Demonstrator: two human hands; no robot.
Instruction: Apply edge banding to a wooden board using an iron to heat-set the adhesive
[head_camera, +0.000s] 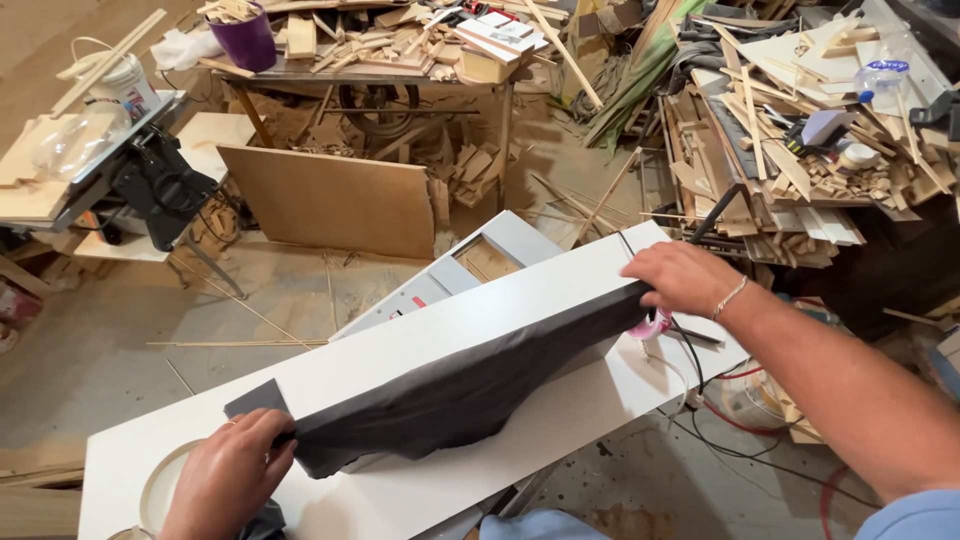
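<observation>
dark cloth (450, 395) | stretched between left hand (228, 475) | right hand (683, 277)

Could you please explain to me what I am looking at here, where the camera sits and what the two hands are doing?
There is one picture, taken by a camera worn on a person's head and looking down, so the two bare hands belong to that person. No machine is moving anything.

In front of them lies a long white board with a round hole near its left end. A dark grey cloth is stretched along the board and sags in the middle. The left hand grips one end of the cloth, and the right hand, with a bracelet on its wrist, grips the other end.

Beside the right hand a pink roll of tape and some black cables rest on the board. Around it is a workshop: a sawdust-covered floor, a workbench loaded with wood offcuts, and a big pile of wood scraps on the right.
</observation>
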